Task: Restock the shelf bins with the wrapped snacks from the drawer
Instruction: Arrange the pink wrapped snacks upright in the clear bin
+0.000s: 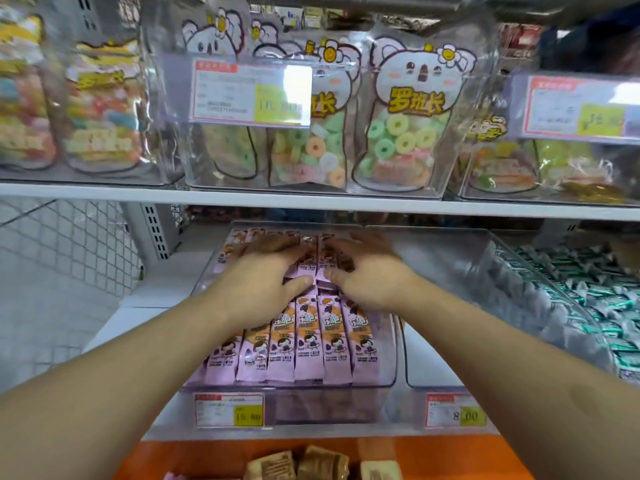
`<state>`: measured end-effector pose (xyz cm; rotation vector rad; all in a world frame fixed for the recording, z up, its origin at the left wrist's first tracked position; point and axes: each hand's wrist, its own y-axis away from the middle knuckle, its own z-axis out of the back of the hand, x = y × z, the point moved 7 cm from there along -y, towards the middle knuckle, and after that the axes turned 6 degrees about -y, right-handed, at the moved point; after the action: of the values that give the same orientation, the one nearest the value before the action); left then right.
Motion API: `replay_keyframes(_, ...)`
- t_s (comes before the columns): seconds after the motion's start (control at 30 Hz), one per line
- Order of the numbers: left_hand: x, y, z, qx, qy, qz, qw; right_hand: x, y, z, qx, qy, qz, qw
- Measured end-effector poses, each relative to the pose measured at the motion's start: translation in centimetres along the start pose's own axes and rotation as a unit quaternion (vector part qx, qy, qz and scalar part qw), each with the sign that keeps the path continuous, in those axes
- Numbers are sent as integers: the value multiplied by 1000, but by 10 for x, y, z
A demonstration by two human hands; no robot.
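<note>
A clear plastic shelf bin (391,372) on the lower shelf holds rows of pink and orange wrapped snack sticks (308,344). My left hand (263,278) lies flat on the back rows of sticks, fingers spread and straight. My right hand (367,271) rests beside it on the same sticks, fingers also spread. The two thumbs nearly meet over the middle of the bin. At the bottom edge, an orange drawer (194,459) shows a few brown wrapped snacks (298,464).
To the right stands a clear bin (446,382) with a bare near part, then a heap of green-wrapped sweets (595,306). The upper shelf (311,202) carries bins with koala-print bags of ring gummies (405,123). Price tags (230,410) hang on the bin fronts. Wire mesh is at left.
</note>
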<state>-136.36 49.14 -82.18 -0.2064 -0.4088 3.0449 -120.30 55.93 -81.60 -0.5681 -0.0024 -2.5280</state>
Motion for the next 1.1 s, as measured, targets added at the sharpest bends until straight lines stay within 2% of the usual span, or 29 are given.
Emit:
replay_keyframes(0.2,-2,4,-4,20,-38,43,998,-1,3,1,11,35,-22,999)
replay_keyframes(0.33,-7,20,7,47,-13,64,997,1,16,11,2,32,-11,999)
replay_keyframes(0.47,-18,54,24,23,14,68,997,12,52,25,-4,8,2,1000)
replay_keyframes(0.57,-34,95,32,18,64,69,995,22,94,29,-12,-26,16,999)
replay_keyframes(0.7,-58,159,48,-23,143,49,988,42,160,31,-56,-61,86,993)
replay_keyframes(0.8,-71,207,49,-42,182,52,981,52,205,23,-47,-87,93,991)
replay_keyframes(0.9,-77,256,20,2,191,67,979,62,245,-4,6,-109,91,990)
replay_keyframes(1.1,-62,339,-74,141,184,106,967,61,297,-104,218,-80,36,972)
